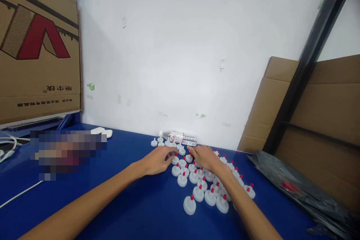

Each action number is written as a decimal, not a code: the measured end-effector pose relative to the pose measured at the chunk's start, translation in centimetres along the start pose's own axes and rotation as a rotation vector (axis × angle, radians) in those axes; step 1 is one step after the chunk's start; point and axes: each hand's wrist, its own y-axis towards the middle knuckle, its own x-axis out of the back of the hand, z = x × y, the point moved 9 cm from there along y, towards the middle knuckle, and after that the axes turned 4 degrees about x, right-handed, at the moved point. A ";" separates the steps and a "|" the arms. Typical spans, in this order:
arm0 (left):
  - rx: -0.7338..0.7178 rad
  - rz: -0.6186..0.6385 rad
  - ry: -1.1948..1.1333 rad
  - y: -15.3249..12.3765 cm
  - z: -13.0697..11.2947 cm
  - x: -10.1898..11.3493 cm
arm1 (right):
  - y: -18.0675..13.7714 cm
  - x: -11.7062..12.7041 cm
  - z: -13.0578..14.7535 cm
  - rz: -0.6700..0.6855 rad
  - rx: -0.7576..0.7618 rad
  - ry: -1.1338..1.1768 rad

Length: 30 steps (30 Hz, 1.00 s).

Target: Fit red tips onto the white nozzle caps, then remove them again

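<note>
My left hand (159, 160) reaches in from the left, its thumb and fingers curled together at a white nozzle cap (175, 159) with a red tip. My right hand (204, 156) is bent over the group from the right, fingertips drawn together above another red-tipped cap (189, 158); what they pinch, if anything, is too small to make out. Many red-tipped caps (198, 194) stand upright in loose rows below and around the right forearm, which hides some. Behind my hands, several plain white caps (154, 142) without red tips stand near a clear bottle (182, 137) lying on its side.
A blue table (135, 206) meets a white wall (168, 52). At left are a large printed carton (39, 75), white cables (21, 194), small white objects (107, 133) and a blurred patch. Grey plastic bags (292, 183) and cardboard (267, 101) lie at right.
</note>
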 end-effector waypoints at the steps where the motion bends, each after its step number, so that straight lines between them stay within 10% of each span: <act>1: 0.000 0.002 -0.004 0.0 0.0 0.0 | 0.0 0.0 0.0 0.005 0.005 0.002; 30: -0.004 -0.006 -0.035 0.0 -0.1 0.4 | 0.3 -0.2 0.2 -0.087 0.007 -0.031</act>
